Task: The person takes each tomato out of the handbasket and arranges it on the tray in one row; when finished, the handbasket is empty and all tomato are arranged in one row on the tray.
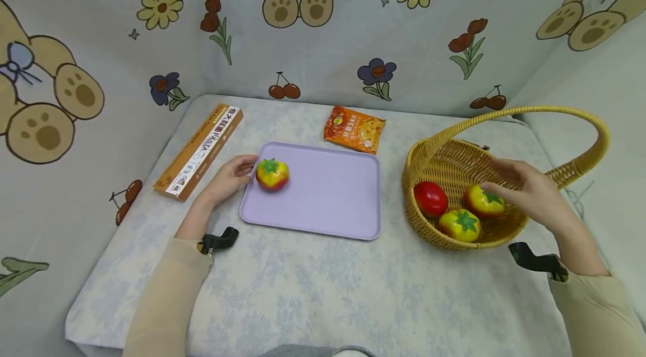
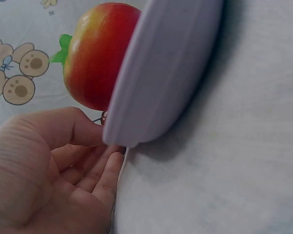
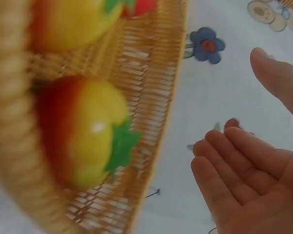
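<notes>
On the lilac tray (image 1: 328, 194) lies a red-and-yellow fruit with green leaves (image 1: 272, 175), near the left rim. My left hand (image 1: 226, 182) holds that rim, thumb and bent fingers at its edge in the left wrist view. My right hand (image 1: 537, 194) is over the right side of a wicker basket (image 1: 466, 158), fingers extended and thumb apart, with nothing in its grasp. Below it in the basket sits one red-and-yellow fruit (image 1: 483, 203); another such fruit (image 1: 459, 226) and a plain red fruit (image 1: 430, 199) lie to its left.
The basket's tall handle (image 1: 547, 110) arches over its back and right side. A long pasta box (image 1: 199, 152) lies left of the tray. An orange snack packet (image 1: 355, 129) lies behind the tray. Patterned cloth (image 1: 333, 60) hangs around the table (image 1: 313, 290).
</notes>
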The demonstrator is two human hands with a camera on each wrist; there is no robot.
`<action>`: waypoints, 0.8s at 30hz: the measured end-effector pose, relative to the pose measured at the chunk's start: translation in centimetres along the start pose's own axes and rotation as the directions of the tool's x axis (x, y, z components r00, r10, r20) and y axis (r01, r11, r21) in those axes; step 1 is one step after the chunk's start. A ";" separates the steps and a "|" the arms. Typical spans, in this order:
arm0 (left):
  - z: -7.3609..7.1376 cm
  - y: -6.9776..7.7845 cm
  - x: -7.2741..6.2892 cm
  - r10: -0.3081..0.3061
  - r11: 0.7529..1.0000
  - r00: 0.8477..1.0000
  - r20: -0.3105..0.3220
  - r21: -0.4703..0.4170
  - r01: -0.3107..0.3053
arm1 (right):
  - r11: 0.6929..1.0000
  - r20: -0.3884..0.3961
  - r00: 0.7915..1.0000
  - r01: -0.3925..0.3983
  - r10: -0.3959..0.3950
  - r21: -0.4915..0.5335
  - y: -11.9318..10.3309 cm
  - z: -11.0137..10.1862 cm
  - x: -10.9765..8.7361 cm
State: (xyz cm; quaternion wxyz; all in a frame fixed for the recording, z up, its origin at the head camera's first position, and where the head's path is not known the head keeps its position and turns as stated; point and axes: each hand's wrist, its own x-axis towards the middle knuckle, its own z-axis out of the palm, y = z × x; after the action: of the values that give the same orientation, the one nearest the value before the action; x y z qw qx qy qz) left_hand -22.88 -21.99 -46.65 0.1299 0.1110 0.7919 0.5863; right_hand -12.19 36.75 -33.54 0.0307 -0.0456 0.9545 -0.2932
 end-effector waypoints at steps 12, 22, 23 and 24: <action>-0.2 -0.1 -0.4 0.005 1.000 1.000 0.014 -0.009 -0.005 | 0.970 0.048 0.999 0.019 -0.007 -0.240 3.7 1.7 0.0; 0.0 -0.1 -0.2 0.022 1.000 1.000 0.016 -0.012 -0.022 | 0.961 0.148 0.989 0.042 -0.001 -0.273 4.4 2.5 0.2; 0.0 0.0 -0.1 0.023 1.000 1.000 0.017 -0.011 -0.023 | 0.962 0.148 0.989 0.039 0.002 -0.271 4.3 2.5 0.2; 0.0 0.0 -0.1 0.023 1.000 1.000 0.018 -0.012 -0.023 | 0.963 0.147 0.989 0.030 0.010 -0.266 4.3 2.5 0.3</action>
State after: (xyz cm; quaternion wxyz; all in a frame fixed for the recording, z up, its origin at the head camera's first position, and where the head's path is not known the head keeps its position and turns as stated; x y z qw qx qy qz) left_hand -22.76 -22.04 -46.65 0.1309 0.1246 0.7858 0.5915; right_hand -12.53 38.90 -38.06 0.0929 -0.0758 0.9802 -0.1575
